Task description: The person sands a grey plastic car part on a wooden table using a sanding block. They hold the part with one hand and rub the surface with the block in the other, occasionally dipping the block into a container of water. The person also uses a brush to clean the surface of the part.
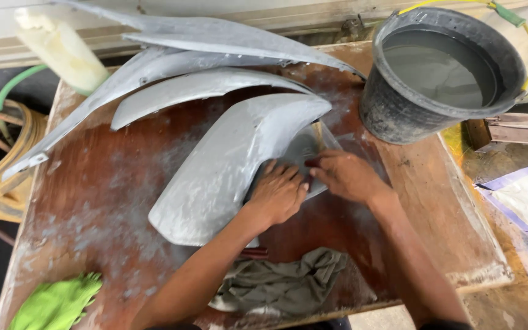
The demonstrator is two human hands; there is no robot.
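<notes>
Sanding work is in hand on a grey primed fender panel [227, 165], which lies curved side up in the middle of the wet, dust-smeared wooden surface [111, 201]. The left hand [278, 192] presses flat on the panel's lower edge, fingers spread and gripping nothing. The right hand [344, 176] has its fingers closed on a small dark sanding piece [311, 162], held against the panel's inner flank. The panel's upper face appears evenly matt, so most of it seems done; the flank under the hands seems to remain. Three more grey panels [203, 85] lie behind, their finish not judged. A dark bucket of grey water [398, 110] stands at the far right corner. A grey rag [282, 284] and a green cloth [56, 302] lie near the front edge. No packages, labels or signs are visible.
</notes>
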